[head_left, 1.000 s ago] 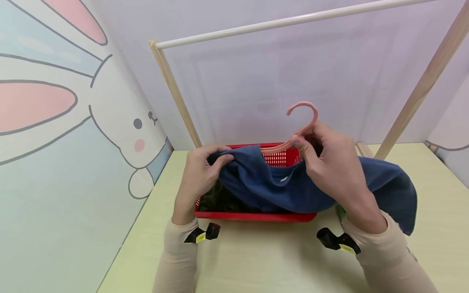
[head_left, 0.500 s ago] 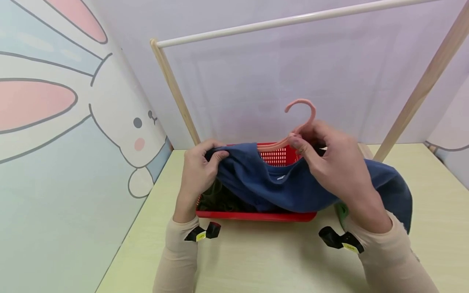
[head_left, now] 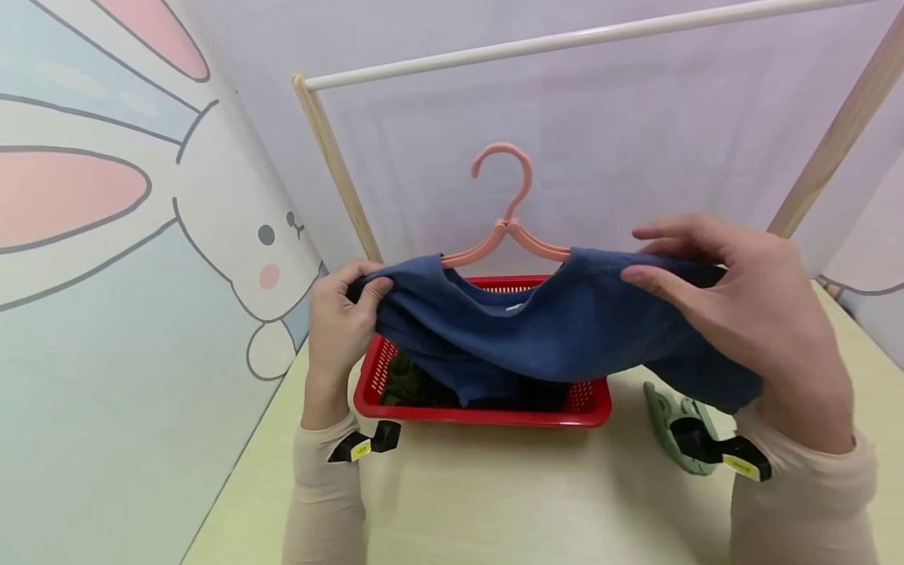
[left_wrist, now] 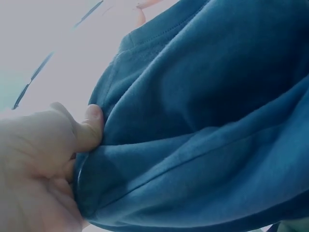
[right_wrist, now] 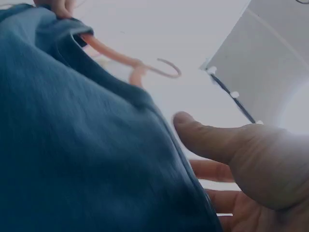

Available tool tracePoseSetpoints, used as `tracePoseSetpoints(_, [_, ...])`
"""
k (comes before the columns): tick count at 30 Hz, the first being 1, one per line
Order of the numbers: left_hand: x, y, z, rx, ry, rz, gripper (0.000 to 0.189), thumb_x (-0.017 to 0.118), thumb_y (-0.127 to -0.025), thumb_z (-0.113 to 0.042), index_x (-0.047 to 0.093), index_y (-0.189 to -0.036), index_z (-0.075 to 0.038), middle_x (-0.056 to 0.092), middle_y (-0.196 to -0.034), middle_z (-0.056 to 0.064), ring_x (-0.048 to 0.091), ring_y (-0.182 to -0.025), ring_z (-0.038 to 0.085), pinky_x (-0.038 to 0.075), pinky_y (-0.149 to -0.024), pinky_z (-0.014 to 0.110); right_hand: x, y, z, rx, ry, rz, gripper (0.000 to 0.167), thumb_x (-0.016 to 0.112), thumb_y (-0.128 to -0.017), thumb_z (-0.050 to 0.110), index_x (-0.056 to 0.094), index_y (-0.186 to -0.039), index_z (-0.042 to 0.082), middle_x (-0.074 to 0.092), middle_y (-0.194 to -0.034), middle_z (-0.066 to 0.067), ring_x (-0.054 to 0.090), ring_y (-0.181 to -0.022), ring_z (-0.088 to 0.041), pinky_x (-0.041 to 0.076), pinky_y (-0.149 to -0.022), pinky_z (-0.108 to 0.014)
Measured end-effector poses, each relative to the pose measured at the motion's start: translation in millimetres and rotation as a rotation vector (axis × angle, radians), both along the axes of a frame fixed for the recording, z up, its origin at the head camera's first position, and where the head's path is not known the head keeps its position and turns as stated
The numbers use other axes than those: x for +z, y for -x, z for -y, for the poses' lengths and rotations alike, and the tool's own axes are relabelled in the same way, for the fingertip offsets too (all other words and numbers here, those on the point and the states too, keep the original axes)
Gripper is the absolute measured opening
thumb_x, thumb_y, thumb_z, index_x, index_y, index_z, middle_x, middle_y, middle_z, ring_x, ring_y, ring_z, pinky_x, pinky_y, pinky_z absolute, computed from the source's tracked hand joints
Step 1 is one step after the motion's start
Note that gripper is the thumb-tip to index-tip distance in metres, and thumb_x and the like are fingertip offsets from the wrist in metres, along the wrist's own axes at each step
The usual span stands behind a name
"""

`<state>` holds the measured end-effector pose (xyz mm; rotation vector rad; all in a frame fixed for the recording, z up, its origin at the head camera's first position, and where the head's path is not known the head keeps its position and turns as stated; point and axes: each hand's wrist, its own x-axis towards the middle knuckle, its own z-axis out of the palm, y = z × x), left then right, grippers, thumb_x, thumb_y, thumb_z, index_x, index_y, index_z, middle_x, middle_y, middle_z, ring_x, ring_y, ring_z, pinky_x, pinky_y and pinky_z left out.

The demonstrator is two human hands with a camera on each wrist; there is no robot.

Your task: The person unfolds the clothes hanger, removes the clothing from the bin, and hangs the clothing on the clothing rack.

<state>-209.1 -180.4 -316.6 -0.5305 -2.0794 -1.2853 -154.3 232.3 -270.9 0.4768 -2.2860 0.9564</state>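
Head view: R hand (head_left: 756, 290) has let go of the pink hanger (head_left: 507, 224) & moved to the R shoulder of the blue shirt (head_left: 523, 337), fingers wide, thumb apart; can't tell if they touch cloth behind. L hand (head_left: 342, 314) pinches the L shoulder. Shirt's held over the red basket (head_left: 487, 416), twd bench (head_left: 530, 502) far edge. Both hanger arms enter the neck, so threading's prob. mostly done.

We log a small walled corner, staged like a laundry nook; home or studio, we cannot tell. A cartoon rabbit (head_left: 233, 267) decorates the left wall; the back wall (head_left: 600, 157) is plain and pale. Clothes rack (head_left: 494, 53), pink hanger (head_left: 526, 176) and red basket (head_left: 480, 417) give the laundry look. Black wrist cameras (head_left: 702, 442) point to recording. Tabletop (head_left: 494, 502): light, wood-toned.
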Motion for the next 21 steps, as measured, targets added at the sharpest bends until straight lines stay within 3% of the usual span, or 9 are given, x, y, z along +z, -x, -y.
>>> tracePoseSetpoints(4, [1.1,-0.6,1.2,0.008,-0.016,0.007,0.012,0.081,-0.102,-0.008,0.079,-0.098,0.003,0.073,-0.086,0.016,0.065,-0.073,0.014,0.051,-0.07,0.022,0.0,2.7,-15.5,0.03,-0.066,0.041,0.038,0.096,-0.09,0.016,0.086,-0.122,0.033,0.078,-0.106,0.025,0.068,-0.092,0.01,0.044,-0.086,-0.004])
tracePoseSetpoints(11, [1.6,-1.1,-0.6,0.002,-0.008,0.003,0.01,0.081,-0.101,-0.007,0.079,-0.097,0.002,0.075,-0.088,0.015,0.066,-0.074,0.015,0.051,-0.069,0.023,-1.4,7.0,-23.5,0.099,-0.101,0.173,0.014,0.089,-0.098,0.017,0.088,-0.101,0.031,0.08,-0.088,0.01,0.068,-0.075,-0.005,0.048,-0.073,-0.01])
tracePoseSetpoints(21, [-1.2,1.9,-2.9,-0.044,-0.008,0.032,0.011,0.085,-0.1,-0.011,0.081,-0.104,-0.001,0.078,-0.096,0.012,0.069,-0.083,0.017,0.053,-0.076,0.025,-1.0,6.9,-34.0,0.06,-0.073,0.056,0.015,0.09,-0.096,0.01,0.088,-0.098,0.025,0.078,-0.084,0.016,0.062,-0.071,0.003,0.044,-0.067,-0.011])
